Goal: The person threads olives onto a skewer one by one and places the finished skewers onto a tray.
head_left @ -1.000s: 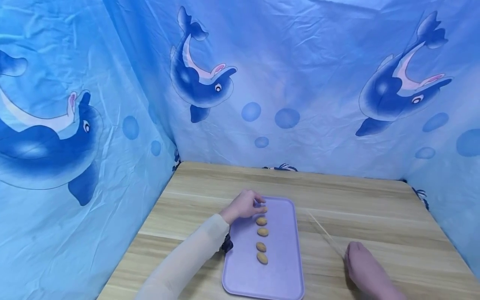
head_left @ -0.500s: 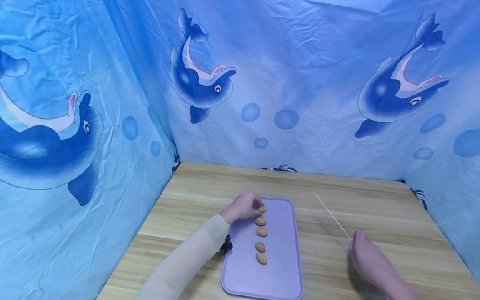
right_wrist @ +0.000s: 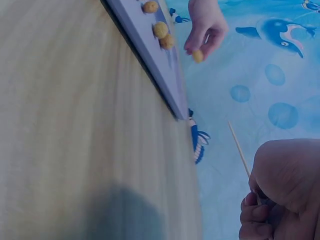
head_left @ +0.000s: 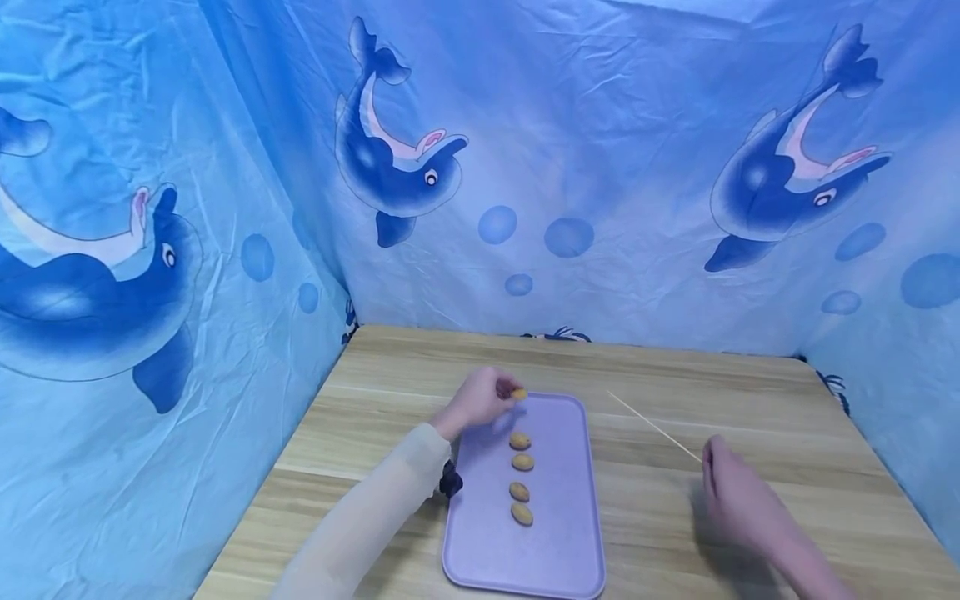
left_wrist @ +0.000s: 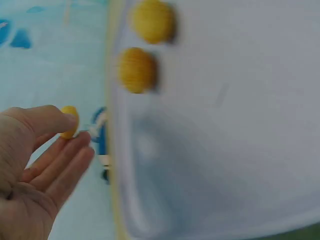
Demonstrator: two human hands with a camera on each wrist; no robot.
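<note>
My left hand [head_left: 483,397] pinches a small golden-brown oval ball [left_wrist: 70,121] between thumb and fingertips. It holds the ball raised over the far left part of a lilac tray [head_left: 558,517]. A row of several similar oval balls [head_left: 520,492] runs along the tray, nearer to me. Off the tray's right side, my right hand [head_left: 738,496] grips a thin pale wooden skewer [head_left: 652,425] near one end. The skewer's pointed tip [right_wrist: 230,123] slants away towards the back left, with nothing on the visible length. In the right wrist view, the curled fingers hide its lower end.
A wood-grain table [head_left: 675,375] carries the tray. Blue curtains printed with dolphins [head_left: 405,158] enclose the back and both sides. Beside the tray's left edge, a small black device [head_left: 450,481] sits at my left wrist.
My left hand has lifted the far oval ball off the tray and moved it slightly up and back. My right hand has risen a little, and the skewer has swung to a flatter angle.
</note>
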